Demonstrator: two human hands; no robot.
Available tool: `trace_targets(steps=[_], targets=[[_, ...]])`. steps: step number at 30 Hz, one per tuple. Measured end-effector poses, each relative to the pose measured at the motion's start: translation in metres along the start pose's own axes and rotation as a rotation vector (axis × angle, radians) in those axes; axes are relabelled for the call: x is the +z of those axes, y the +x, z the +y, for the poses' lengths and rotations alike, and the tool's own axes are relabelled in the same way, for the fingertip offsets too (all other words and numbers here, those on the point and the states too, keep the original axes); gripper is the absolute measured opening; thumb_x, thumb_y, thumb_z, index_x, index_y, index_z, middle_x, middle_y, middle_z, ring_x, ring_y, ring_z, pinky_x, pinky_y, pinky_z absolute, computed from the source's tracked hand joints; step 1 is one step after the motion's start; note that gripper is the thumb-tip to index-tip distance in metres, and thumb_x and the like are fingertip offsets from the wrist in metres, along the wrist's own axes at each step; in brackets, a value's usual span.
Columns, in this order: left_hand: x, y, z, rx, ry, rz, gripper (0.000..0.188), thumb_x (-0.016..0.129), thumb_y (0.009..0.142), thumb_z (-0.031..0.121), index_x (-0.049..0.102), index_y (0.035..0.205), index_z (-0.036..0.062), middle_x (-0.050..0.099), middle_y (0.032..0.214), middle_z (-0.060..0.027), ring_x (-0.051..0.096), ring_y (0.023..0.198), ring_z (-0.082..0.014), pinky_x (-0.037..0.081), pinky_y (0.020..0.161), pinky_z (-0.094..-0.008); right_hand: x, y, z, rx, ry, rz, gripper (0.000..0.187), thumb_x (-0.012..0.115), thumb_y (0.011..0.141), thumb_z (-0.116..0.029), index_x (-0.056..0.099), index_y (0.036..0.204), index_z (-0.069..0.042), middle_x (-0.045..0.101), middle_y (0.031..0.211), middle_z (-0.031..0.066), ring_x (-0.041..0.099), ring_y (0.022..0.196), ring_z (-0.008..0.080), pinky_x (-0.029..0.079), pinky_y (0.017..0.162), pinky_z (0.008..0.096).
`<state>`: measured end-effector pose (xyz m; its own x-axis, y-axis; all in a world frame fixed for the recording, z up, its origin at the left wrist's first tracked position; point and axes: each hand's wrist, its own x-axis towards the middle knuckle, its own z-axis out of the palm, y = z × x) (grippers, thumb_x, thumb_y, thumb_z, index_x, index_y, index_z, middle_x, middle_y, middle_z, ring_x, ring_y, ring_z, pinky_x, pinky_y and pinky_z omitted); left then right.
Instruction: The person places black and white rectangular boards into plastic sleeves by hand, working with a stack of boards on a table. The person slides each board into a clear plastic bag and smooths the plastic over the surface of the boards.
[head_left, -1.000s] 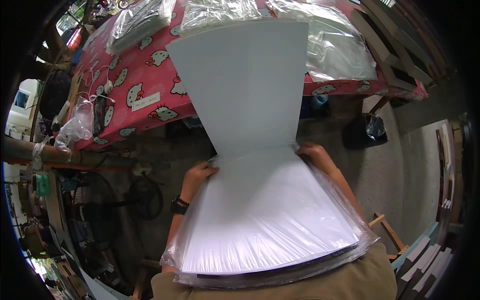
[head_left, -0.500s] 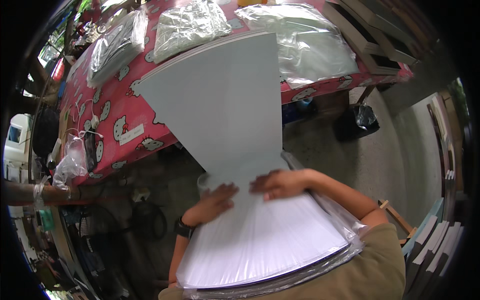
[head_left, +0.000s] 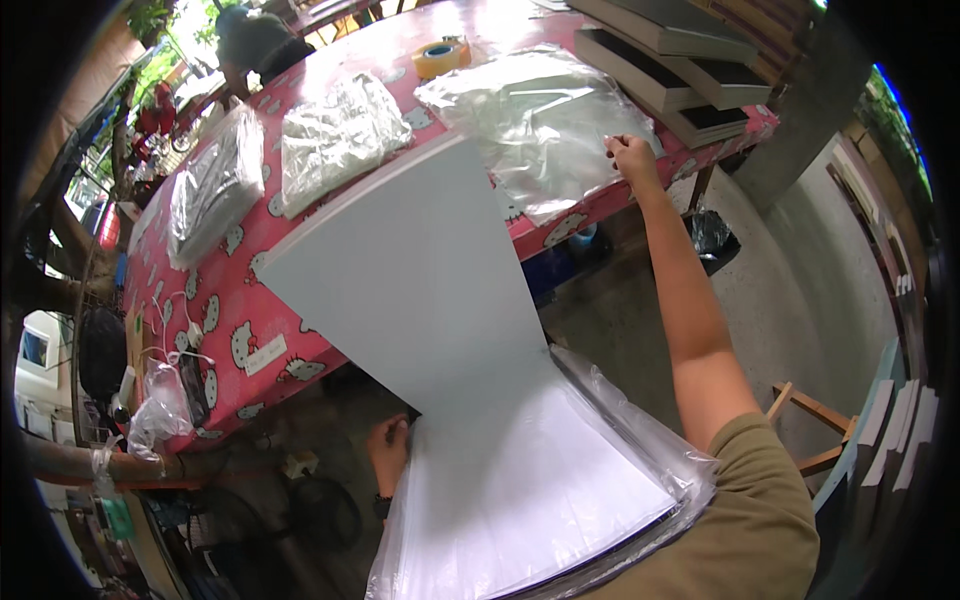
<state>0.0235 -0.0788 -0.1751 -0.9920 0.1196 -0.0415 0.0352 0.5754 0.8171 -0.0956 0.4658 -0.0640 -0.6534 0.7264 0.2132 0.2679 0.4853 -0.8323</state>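
Observation:
A large white panel stack stretches from my lap to the table edge, its lower part inside a clear plastic cover. Beside the stack's left edge, my left hand has its fingers curled; whether they grip the cover there is hard to see. My right arm reaches out to the table, where my right hand is closed in a pinch over a pile of clear plastic bags. What lies between those fingertips is too thin to make out.
On the pink patterned tablecloth lie two more plastic-wrapped bundles, a tape roll and thick boxed stacks. A bin stands under the table. A wooden frame is at right. Someone in dark clothing is behind the table.
Both hands have left the middle of the white panel stack. The right has reached forward to the plastic bags; the left has moved down and left beside the stack. The view has shifted.

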Motion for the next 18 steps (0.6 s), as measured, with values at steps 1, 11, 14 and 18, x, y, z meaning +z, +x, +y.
trace_targets(steps=[1, 11, 14, 18], targets=[[-0.002, 0.001, 0.008, -0.001, 0.013, -0.008, 0.018, 0.056, 0.077, 0.015, 0.062, 0.088, 0.0016, 0.061, 0.082, -0.0128, 0.058, 0.077, -0.0216, 0.043, 0.070, -0.0297, 0.004, 0.020, 0.009, 0.092, -0.076, 0.039, 0.032, 0.061, 0.070, -0.032, 0.063, 0.078, -0.001, 0.062, 0.075, 0.0158, 0.061, 0.069, 0.0260, 0.046, 0.064, 0.0326], [-0.040, -0.003, 0.024, 0.019, -0.141, 0.114, 0.019, 0.060, 0.075, 0.009, 0.060, 0.091, -0.0015, 0.060, 0.079, -0.0085, 0.055, 0.071, -0.0147, 0.043, 0.066, -0.0243, 0.032, 0.030, -0.039, -0.326, 0.253, 0.374, 0.017, 0.062, 0.072, -0.016, 0.053, 0.071, -0.001, 0.059, 0.069, 0.0099, 0.056, 0.059, 0.0205, 0.043, 0.057, 0.0312], [-0.062, -0.004, 0.064, 0.018, -0.325, 0.108, 0.025, 0.062, 0.074, 0.013, 0.058, 0.093, -0.0027, 0.059, 0.083, -0.0076, 0.054, 0.074, -0.0141, 0.042, 0.069, -0.0238, -0.006, -0.016, -0.087, -0.418, 0.593, 0.276, 0.010, 0.058, 0.076, -0.010, 0.053, 0.074, -0.001, 0.056, 0.066, 0.0045, 0.050, 0.057, 0.0097, 0.041, 0.055, 0.0250], [-0.088, 0.005, 0.145, 0.282, -0.683, -0.042, 0.037, 0.064, 0.072, 0.024, 0.057, 0.095, -0.0044, 0.058, 0.090, -0.0102, 0.053, 0.083, -0.0164, 0.040, 0.076, -0.0260, -0.053, -0.154, -0.139, -0.529, 0.254, -0.899, 0.012, 0.049, 0.079, -0.006, 0.056, 0.088, -0.001, 0.058, 0.073, 0.0068, 0.054, 0.068, 0.0149, 0.045, 0.070, 0.0282]])
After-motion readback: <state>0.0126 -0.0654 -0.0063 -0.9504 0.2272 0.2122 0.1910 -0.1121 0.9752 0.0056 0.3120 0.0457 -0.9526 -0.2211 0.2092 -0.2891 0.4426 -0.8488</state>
